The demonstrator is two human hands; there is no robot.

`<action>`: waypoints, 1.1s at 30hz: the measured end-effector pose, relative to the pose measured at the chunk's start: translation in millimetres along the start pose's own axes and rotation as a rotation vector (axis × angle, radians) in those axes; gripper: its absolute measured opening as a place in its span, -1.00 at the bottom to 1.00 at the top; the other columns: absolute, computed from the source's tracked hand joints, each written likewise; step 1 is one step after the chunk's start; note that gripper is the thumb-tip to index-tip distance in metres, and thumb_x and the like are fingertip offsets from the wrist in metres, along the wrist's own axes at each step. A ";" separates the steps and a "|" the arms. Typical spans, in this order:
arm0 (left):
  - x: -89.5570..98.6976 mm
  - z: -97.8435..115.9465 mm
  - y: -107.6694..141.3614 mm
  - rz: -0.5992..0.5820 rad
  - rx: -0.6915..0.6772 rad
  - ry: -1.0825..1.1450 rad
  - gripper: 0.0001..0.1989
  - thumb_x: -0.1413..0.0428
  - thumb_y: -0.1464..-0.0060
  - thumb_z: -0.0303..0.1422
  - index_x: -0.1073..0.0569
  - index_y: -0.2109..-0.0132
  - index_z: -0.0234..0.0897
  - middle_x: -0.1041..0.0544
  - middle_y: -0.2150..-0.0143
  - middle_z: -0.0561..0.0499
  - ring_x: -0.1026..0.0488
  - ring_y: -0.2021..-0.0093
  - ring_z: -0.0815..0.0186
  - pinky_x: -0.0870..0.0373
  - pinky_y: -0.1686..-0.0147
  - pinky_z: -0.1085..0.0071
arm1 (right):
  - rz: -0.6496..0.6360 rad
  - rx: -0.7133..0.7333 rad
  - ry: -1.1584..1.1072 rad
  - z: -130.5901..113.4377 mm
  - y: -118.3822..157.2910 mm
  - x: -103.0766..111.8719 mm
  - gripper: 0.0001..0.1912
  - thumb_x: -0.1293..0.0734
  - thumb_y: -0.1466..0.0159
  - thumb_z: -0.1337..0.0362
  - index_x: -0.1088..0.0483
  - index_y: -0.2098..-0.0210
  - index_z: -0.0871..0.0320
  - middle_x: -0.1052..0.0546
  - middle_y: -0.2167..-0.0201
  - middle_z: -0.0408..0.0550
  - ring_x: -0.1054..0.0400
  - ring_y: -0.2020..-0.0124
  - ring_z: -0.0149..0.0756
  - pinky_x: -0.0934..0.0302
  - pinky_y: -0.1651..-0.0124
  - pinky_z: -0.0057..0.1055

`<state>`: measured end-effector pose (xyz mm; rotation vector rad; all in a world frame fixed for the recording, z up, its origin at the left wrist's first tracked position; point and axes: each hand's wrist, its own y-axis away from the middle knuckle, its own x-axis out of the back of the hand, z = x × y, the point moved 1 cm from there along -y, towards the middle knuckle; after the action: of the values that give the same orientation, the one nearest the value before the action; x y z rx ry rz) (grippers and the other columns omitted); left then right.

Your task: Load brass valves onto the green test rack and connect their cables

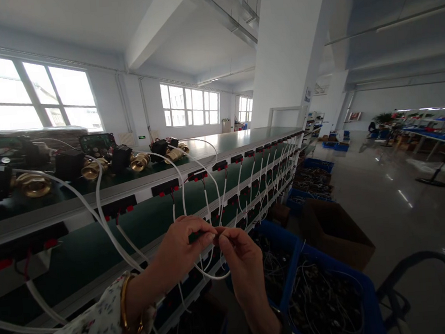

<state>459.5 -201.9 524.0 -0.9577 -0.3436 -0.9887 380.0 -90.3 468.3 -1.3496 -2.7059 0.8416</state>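
cable [215,278], thin and white, is looping down in front of the counter [239,137]. just ahead of the counter's edge, the left hand [188,243] and the right hand [246,258] are meeting tip to tip above that loop, their fingers [202,225] pinching closed; whether they are gripping the cable's end cannot be told. along the counter's top, brass valves [140,162] are lying beside black housings [121,156], and black clips [165,187] are lining its side. right of the counter, blue crates [369,302] are holding tangled white leads [320,294].
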 end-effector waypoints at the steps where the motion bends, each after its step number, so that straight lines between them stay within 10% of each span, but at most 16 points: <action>1: 0.5 -1.7 -0.7 -0.019 0.023 0.022 -0.88 -0.04 -0.08 -0.41 -0.48 0.31 -0.22 -0.51 0.31 0.07 -0.41 0.24 0.32 -0.26 0.16 0.35 | 0.006 0.006 -0.012 0.4 -0.7 0.4 -0.86 -0.30 -0.18 0.21 -0.40 0.36 0.16 -0.51 0.27 -0.01 -0.40 0.23 -0.27 -0.31 0.19 -0.37; 29: -13.1 -8.3 5.2 0.117 -0.046 -0.077 -0.86 -0.02 -0.09 -0.50 -0.42 0.40 -0.27 -0.48 0.39 0.06 -0.37 0.30 0.32 -0.19 0.14 0.26 | -0.006 0.070 0.196 9.9 2.5 -4.8 -0.90 -0.29 -0.17 0.27 -0.38 0.44 0.15 -0.52 0.24 0.04 -0.41 0.21 -0.22 -0.30 0.17 -0.34; 33: 1.9 -8.3 20.6 -0.074 -0.161 -0.150 -0.90 -0.01 -0.14 -0.44 -0.42 0.27 -0.24 -0.49 0.31 0.06 -0.41 0.24 0.35 -0.19 0.00 0.27 | -0.108 0.061 0.098 21.5 -9.4 19.1 -0.76 -0.27 -0.19 0.09 -0.44 0.39 0.13 -0.44 0.04 0.07 -0.29 -0.01 -0.09 -0.19 -0.02 -0.20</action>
<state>476.2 -205.6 509.8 -1.1761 -0.4319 -1.0253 356.0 -90.6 449.9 -1.1881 -2.6289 0.8191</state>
